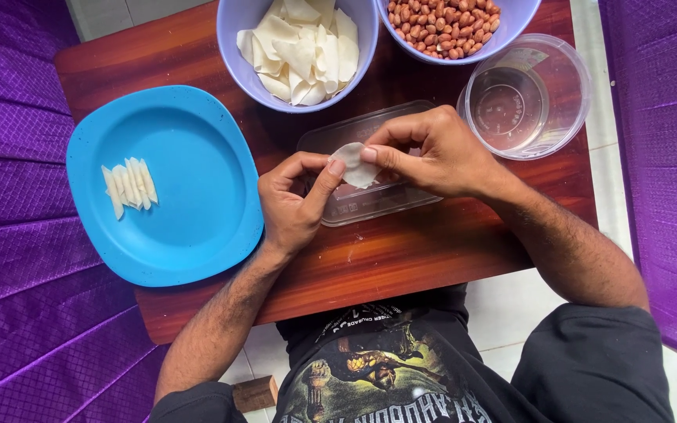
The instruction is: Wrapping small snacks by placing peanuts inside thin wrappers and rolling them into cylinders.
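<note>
Both my hands pinch one thin white dough wrapper (354, 166) above a clear plastic lid (370, 200) lying on the wooden table. My left hand (295, 204) holds its left edge with thumb and fingertips. My right hand (432, 153) grips its top right edge. A blue square plate (190, 227) to the left carries several folded white pieces (128, 186) in a row. A lilac bowl of white wrappers (301, 47) stands behind my hands.
A lilac bowl of peanuts (444, 27) sits at the back right, with a clear round plastic tub (523, 98) beside it. The small brown table (425, 251) is flanked by purple cushions (17, 196) on both sides. White floor tiles lie below.
</note>
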